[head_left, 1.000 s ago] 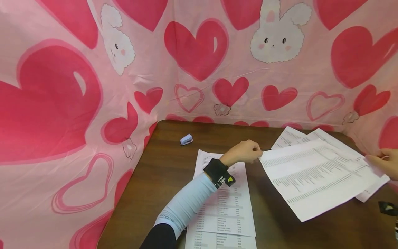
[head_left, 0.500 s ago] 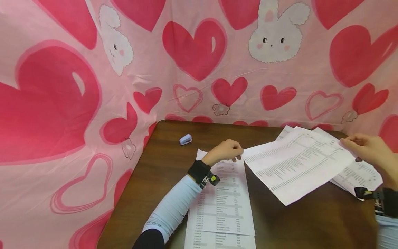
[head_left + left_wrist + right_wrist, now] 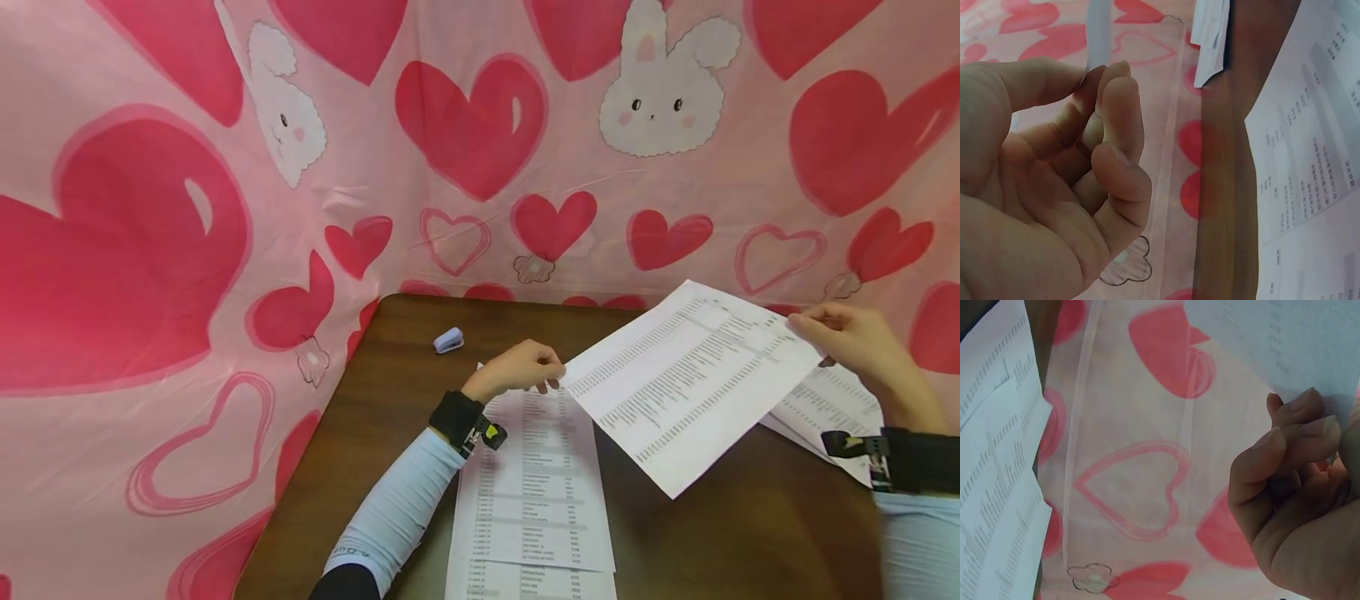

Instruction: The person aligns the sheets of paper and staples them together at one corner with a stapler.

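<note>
A printed sheet of paper (image 3: 697,383) is stretched between both hands, tilted and raised above the table. My left hand (image 3: 521,367) pinches its left corner between thumb and forefinger, the other fingers loosely bent. At the opposite corner my right hand (image 3: 855,337) pinches the sheet between thumb and fingers. In the left wrist view the held paper (image 3: 1099,34) shows edge-on as a narrow strip. Under my left forearm lie overlapping printed sheets (image 3: 532,500). More printed sheets (image 3: 840,408) lie to the right, partly hidden behind the held one.
A small pale stapler (image 3: 448,340) lies on the brown table (image 3: 405,400) near its back left. Pink cloth (image 3: 465,125) with hearts and rabbits hangs behind the table and along its left side.
Both hands have moved left with the held sheet, away from the sheets on the right. The sheet's far edge has risen, and the right hand has come further into view.
</note>
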### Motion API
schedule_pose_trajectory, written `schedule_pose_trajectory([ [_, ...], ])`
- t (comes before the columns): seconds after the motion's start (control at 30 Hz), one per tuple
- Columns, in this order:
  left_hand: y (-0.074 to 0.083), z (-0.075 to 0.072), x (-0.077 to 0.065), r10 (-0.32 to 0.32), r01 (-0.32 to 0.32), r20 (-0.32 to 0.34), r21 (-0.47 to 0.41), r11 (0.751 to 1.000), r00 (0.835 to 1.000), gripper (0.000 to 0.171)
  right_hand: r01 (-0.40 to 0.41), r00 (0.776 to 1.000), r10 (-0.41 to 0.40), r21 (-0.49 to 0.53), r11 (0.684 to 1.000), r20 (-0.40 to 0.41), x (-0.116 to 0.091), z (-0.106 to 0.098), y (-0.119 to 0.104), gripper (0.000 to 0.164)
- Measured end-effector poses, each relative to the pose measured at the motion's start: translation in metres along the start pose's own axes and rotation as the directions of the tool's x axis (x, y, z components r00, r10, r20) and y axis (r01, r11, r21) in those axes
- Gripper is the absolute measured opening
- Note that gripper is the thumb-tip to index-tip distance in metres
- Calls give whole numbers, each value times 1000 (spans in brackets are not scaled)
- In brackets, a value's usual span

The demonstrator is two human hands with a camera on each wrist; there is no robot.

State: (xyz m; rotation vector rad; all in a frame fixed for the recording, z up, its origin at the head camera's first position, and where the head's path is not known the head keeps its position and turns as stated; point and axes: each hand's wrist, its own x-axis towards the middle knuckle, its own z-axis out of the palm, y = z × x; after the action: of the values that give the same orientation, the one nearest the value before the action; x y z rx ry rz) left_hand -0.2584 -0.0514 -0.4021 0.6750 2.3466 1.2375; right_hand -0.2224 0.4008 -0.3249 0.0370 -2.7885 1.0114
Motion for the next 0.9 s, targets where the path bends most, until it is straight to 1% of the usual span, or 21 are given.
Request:
schedule_pose_trajectory([
  [0.07, -1, -3, 0, 9, -9, 7, 11, 1000, 1000, 19, -1, 1000, 0, 18, 1000, 5, 2, 0, -1, 14],
  [0.13, -2, -7, -1, 18, -19, 14, 26, 999, 1000, 19, 3, 1000, -4, 46, 999, 22, 5, 1, -1, 7],
  [0.27, -4, -13, -6, 27, -28, 34, 34, 999, 999, 18, 19, 999, -22, 78, 997, 44, 13, 2, -3, 9],
  [0.37, -5, -16, -10, 33, -34, 53, 11, 999, 998, 18, 19, 998, -24, 85, 996, 56, 20, 5, -4, 8],
  [0.47, -6, -18, -13, 40, -40, 69, 4, 999, 997, 18, 23, 995, -31, 90, 996, 93, 28, 9, -6, 8],
  [0.53, -7, -19, -16, 38, -39, 72, 14, 999, 997, 18, 18, 993, -30, 96, 995, 119, 35, 13, -9, 12],
  [0.67, -10, -23, -19, 22, -25, 73, 40, 999, 997, 19, 33, 985, -48, 88, 996, 168, 49, 21, -15, 37],
  [0.7, -11, -25, -20, 17, -20, 77, 48, 999, 997, 19, 35, 983, -48, 80, 996, 175, 53, 23, -18, 41],
  [0.77, -13, -27, -23, 7, -12, 94, 55, 998, 996, 21, 49, 980, -60, 63, 997, 192, 59, 28, -22, 46],
  [0.9, -17, -31, -28, 4, -14, 136, 72, 997, 991, 22, 55, 976, -67, 63, 996, 208, 71, 39, -30, 48],
])
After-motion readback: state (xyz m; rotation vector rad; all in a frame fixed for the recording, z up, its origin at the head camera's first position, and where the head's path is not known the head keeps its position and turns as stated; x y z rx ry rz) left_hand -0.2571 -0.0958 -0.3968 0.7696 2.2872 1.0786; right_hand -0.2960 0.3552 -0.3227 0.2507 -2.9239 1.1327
